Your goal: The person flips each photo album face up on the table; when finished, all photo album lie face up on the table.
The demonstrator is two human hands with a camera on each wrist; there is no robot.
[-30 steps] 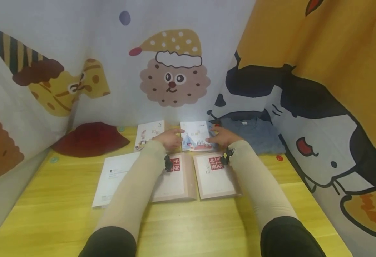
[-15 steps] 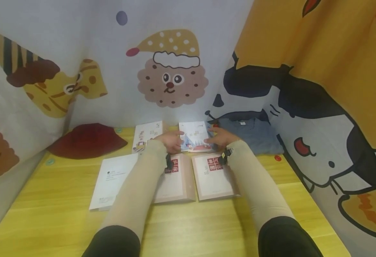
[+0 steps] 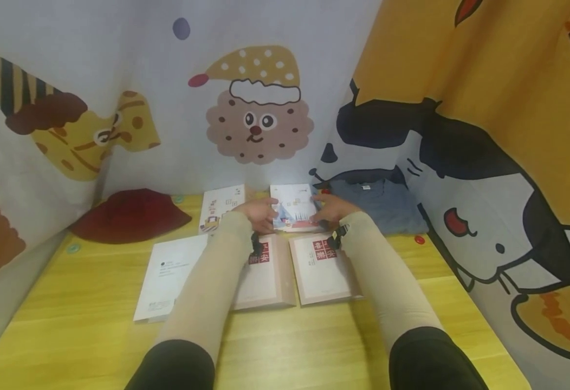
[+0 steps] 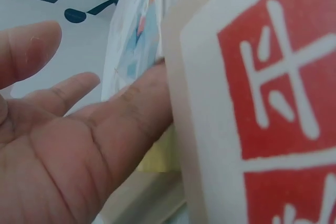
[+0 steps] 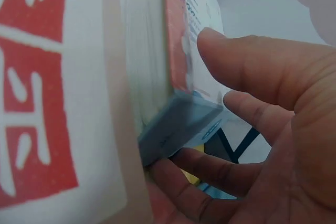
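Note:
In the head view, an illustrated book with a blue tent and red lower band lies at the back centre of the table. My left hand is at its left edge, fingers extended beside it in the left wrist view. At the opposite side is my right hand. The right wrist view shows that hand's lower fingertips at the book's blue spine, with the thumb spread apart above the cover. Below both hands lie two white-and-pink books with red character squares, the left one partly under my sleeve and the right one.
Another illustrated book lies at the back left, partly behind my left hand. A white book is at the front left. A dark red hat and a folded blue-grey shirt flank the books. A printed curtain closes off the back.
The head view has shifted slightly, moving the whole scene a little left. Both hands stay at the sides of the tent book, with little visible movement.

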